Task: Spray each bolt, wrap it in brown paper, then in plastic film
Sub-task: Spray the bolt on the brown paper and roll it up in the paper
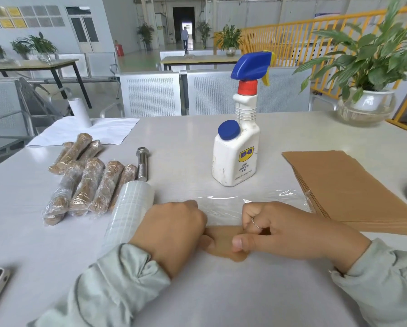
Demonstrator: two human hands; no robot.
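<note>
Bolt [223,244], wrapped in brown paper, lies between my hands at the table's near edge, long axis running 9 to 3 o'clock; I cannot tell which end is the head. My left hand [174,232] curls over its left end, and my right hand [280,234] pinches its right end, thumb in front and fingers behind. It rests on a film [256,201] sheet spread toward 12 o'clock. The film roll [131,213] lies just left of my left hand. At 10 o'clock lie finished bundles [87,182] and a bare bolt [142,164], its head pointing to 12. The sprayer [239,142] stands at 12 o'clock, and the paper stack [353,187] sits at 2 o'clock.
</note>
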